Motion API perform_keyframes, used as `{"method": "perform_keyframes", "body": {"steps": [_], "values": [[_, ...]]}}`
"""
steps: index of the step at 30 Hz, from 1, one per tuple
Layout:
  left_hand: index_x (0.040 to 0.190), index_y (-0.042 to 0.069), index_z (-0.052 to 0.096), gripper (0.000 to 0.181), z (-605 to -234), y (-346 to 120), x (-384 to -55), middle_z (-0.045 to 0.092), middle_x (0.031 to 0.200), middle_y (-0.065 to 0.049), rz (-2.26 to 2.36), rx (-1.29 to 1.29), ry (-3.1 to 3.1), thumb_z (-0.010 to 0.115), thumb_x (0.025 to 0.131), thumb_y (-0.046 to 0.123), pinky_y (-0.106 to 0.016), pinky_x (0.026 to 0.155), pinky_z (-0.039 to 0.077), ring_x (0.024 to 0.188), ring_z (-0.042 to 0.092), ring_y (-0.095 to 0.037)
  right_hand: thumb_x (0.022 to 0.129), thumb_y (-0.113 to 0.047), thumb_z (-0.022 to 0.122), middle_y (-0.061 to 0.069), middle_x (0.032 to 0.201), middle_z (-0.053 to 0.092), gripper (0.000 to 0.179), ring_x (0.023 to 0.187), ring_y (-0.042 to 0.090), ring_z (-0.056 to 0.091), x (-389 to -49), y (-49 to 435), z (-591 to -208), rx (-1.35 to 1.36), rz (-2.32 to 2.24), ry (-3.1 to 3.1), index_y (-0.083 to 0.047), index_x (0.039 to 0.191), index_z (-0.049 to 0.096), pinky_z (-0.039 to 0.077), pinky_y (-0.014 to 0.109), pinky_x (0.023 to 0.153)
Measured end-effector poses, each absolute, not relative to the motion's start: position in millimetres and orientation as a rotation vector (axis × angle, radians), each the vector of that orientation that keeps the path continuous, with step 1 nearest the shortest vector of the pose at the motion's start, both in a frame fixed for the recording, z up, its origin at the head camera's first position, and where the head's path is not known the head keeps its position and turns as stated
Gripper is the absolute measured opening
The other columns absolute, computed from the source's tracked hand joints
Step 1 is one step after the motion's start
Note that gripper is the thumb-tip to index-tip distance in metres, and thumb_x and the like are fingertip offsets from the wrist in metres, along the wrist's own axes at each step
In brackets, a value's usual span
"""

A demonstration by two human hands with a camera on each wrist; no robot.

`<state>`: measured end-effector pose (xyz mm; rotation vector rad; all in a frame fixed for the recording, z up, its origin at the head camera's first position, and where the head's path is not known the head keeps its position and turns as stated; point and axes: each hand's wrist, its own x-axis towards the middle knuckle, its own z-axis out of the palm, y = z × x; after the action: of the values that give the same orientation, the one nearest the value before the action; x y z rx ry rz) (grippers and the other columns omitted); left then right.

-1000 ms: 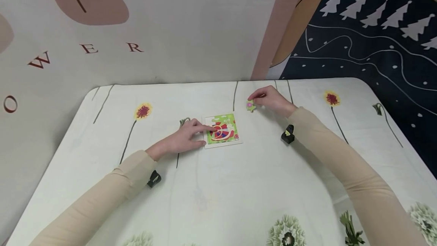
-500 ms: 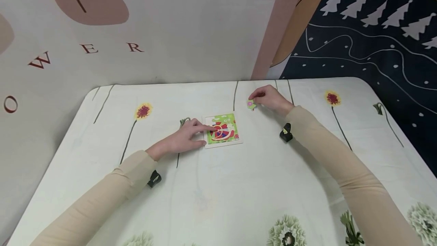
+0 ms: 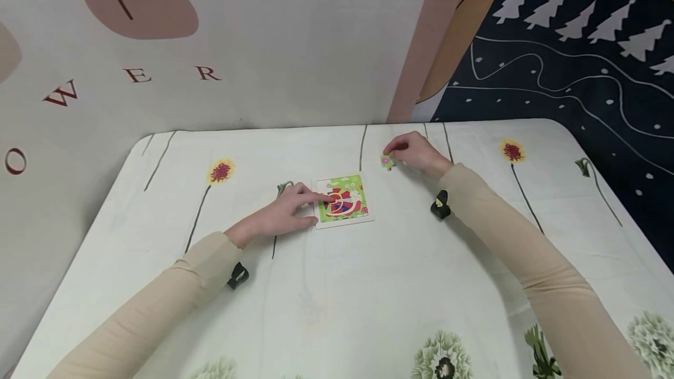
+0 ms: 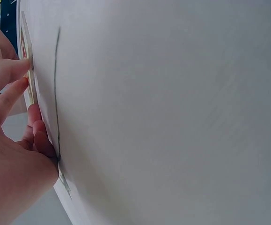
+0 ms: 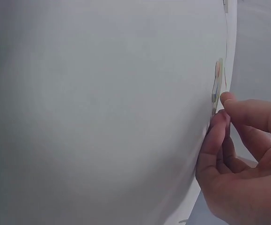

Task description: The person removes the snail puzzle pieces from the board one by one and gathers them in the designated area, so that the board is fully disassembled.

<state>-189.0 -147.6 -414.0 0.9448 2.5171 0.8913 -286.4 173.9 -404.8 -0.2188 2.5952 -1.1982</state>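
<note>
A square jigsaw puzzle board [image 3: 354,185] with a pale border lies flat on the table, showing a red, blue and white snail-like picture on green. My left hand [image 3: 281,213] rests at its left side, the index finger stretched over the picture and the thumb at the lower left edge. The left wrist view catches the board's thin edge [image 4: 25,28] beside those fingers. Up and to the right of the board, my right hand [image 3: 418,154] pinches a small green puzzle piece [image 3: 387,161] with a pink flower. In the right wrist view this piece [image 5: 217,82] appears edge-on past the fingertips.
A white cloth [image 3: 358,285] printed with flowers and stems covers the table. Behind the table's far edge hangs a pale backdrop [image 3: 295,63], with a dark tree-printed one [image 3: 553,81] to the right. Black wrist bands [image 3: 441,205] sit under both sleeves.
The puzzle piece has turned slightly in my right hand, which has shifted only a little. My left hand and the board have stayed in place.
</note>
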Motion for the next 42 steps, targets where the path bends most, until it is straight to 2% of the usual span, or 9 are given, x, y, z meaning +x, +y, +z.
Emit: {"method": "perform_keyframes", "body": {"steps": [12,17,21,25,29,34,42], "values": [[0.134,0.013,0.059,0.047,-412,-147,-189,0.049,0.106,-0.01,0.893,0.925,2.508,0.068,0.088,0.011,-0.037,0.077,0.032,0.094,0.039,-0.025,0.096,-0.009,0.057,0.012,0.116,0.061,0.021,0.098,0.024,0.052,-283,181,-398,-0.21,-1.236,2.58,-0.002,0.114,0.068,0.043,0.033,0.08],[0.132,0.011,0.06,0.045,-409,-145,-188,0.044,0.109,-0.012,0.913,0.918,2.505,0.068,0.088,0.01,-0.039,0.08,0.031,0.1,0.037,-0.027,0.097,-0.011,0.058,0.012,0.115,0.061,0.022,0.097,0.025,0.053,-280,182,-394,-0.236,-1.264,2.57,-0.002,0.114,0.068,0.043,0.032,0.078],[0.131,0.011,0.062,0.045,-409,-143,-187,0.04,0.116,-0.014,0.925,0.931,2.525,0.068,0.086,0.007,-0.042,0.084,0.03,0.107,0.033,-0.031,0.097,-0.012,0.058,0.012,0.114,0.062,0.022,0.096,0.026,0.055,-277,180,-393,-0.251,-1.287,2.537,-0.002,0.114,0.068,0.044,0.033,0.077],[0.13,0.013,0.063,0.047,-409,-141,-188,0.042,0.126,-0.013,0.911,0.989,2.533,0.067,0.085,0.004,-0.047,0.091,0.03,0.114,0.034,-0.033,0.096,-0.013,0.058,0.013,0.111,0.064,0.024,0.094,0.027,0.058,-274,176,-392,-0.278,-1.309,2.501,0.0,0.114,0.067,0.047,0.034,0.076],[0.131,0.015,0.062,0.048,-409,-139,-189,0.045,0.129,-0.012,0.887,1.017,2.524,0.067,0.085,0.004,-0.05,0.095,0.028,0.116,0.036,-0.032,0.096,-0.011,0.058,0.015,0.108,0.066,0.024,0.092,0.026,0.059,-272,171,-392,-0.348,-1.297,2.491,0.002,0.113,0.067,0.047,0.031,0.074],[0.134,0.014,0.06,0.049,-409,-136,-192,0.044,0.129,-0.013,0.85,1.028,2.524,0.068,0.086,0.01,-0.048,0.092,0.03,0.113,0.037,-0.031,0.096,-0.007,0.056,0.015,0.111,0.065,0.022,0.09,0.023,0.058,-269,164,-393,-0.417,-1.276,2.493,0.003,0.111,0.068,0.044,0.026,0.071],[0.135,0.019,0.059,0.048,-412,-130,-197,0.043,0.126,-0.009,0.777,1.025,2.542,0.068,0.088,0.019,-0.041,0.083,0.033,0.103,0.036,-0.029,0.095,-0.006,0.057,0.016,0.109,0.065,0.021,0.087,0.028,0.058,-265,150,-390,-0.492,-1.309,2.469,0.003,0.11,0.069,0.045,0.027,0.068]]}}
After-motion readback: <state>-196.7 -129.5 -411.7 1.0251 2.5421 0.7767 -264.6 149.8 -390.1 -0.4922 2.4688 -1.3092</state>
